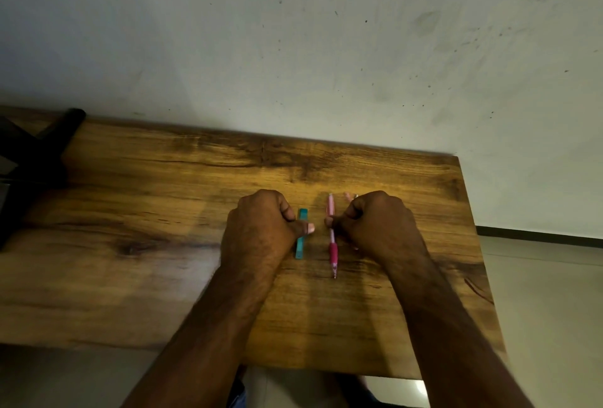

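Forearms (228, 309) reach in. L hand (261, 228) curls on teal stick (301, 248), R hand (378, 221) pinches pink pencil (333, 252). Grab step, I think; next, lift both w/ firm hold.

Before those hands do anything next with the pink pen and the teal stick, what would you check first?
1. The pink pen lies flat on the table: ok.
2. Thumb of the right hand touches the pen: ok.
3. The right hand grips the pen firmly: cannot tell.
4. Thumb of the left hand lies across the teal stick: ok.
5. Pen and stick lie apart, side by side: ok.
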`<move>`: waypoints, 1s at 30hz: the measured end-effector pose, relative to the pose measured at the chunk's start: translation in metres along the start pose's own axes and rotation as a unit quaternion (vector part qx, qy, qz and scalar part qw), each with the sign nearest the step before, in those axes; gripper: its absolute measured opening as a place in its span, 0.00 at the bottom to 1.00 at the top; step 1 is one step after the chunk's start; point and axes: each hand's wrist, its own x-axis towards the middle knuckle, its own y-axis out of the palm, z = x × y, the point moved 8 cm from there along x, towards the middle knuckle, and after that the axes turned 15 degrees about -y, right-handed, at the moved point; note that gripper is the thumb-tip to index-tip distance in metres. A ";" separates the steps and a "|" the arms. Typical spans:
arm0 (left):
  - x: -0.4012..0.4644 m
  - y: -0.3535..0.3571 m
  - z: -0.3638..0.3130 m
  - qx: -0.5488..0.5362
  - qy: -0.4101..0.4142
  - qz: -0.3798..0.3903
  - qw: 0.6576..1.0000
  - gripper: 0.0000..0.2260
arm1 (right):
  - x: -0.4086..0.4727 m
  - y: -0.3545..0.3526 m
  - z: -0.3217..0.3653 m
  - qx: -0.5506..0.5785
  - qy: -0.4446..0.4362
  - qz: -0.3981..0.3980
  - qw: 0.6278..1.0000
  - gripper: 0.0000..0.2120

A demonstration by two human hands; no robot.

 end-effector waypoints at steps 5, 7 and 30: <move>-0.002 0.009 0.000 0.057 -0.002 -0.007 0.998 0.14 | -0.001 -0.018 0.010 0.008 -0.045 -0.093 0.995 0.19; -0.001 0.010 0.000 0.058 -0.003 -0.013 0.998 0.13 | -0.001 -0.020 0.014 0.036 -0.062 -0.118 0.990 0.18; -0.013 -0.038 -0.010 -0.042 0.182 -0.067 0.980 0.07 | 0.005 0.009 0.045 0.462 -0.041 -0.110 0.879 0.04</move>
